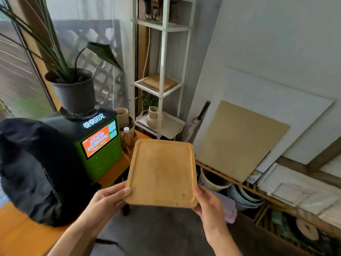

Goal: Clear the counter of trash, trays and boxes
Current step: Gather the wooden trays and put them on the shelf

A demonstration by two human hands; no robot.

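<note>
A wooden tray with a shallow raised rim is held up in the air in front of me, tilted away, its inside bare. My left hand grips its near left corner, thumb on top of the rim. My right hand grips the near right corner from the side. Both hands hold the tray above the grey floor, to the right of the orange counter.
On the counter stand a green kiosk machine with a potted plant on top, a black bag and a drink bottle. A white shelf rack stands behind. Boards lean on the wall over a low rack with bowls.
</note>
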